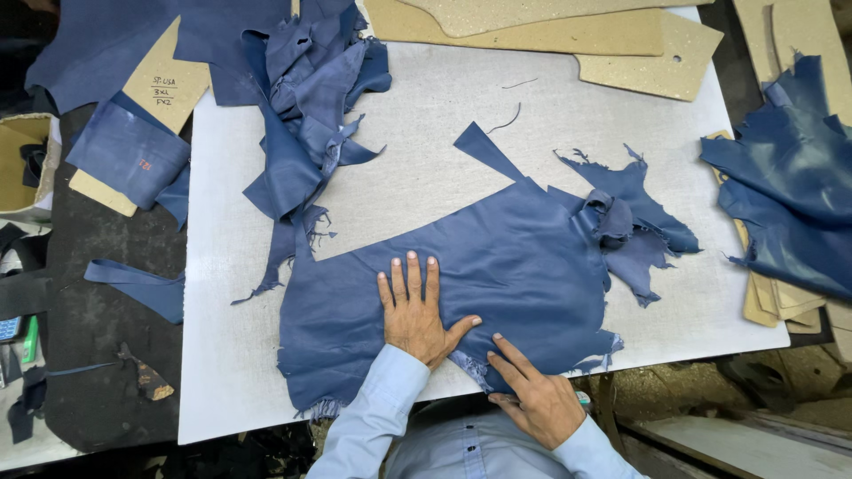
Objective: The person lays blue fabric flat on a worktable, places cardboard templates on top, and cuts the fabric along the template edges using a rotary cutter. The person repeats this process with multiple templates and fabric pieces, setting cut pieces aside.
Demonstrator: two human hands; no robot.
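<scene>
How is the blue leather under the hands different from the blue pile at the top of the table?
The leather piece under the left hand and right hand lies mostly spread flat, while the pile of scraps is heaped and crumpled. The piece is one broad sheet; the pile is many narrow strips and bits. Both hands touch the piece; nothing touches the pile. Both are dark blue with ragged edges and lie on the white board.
</scene>
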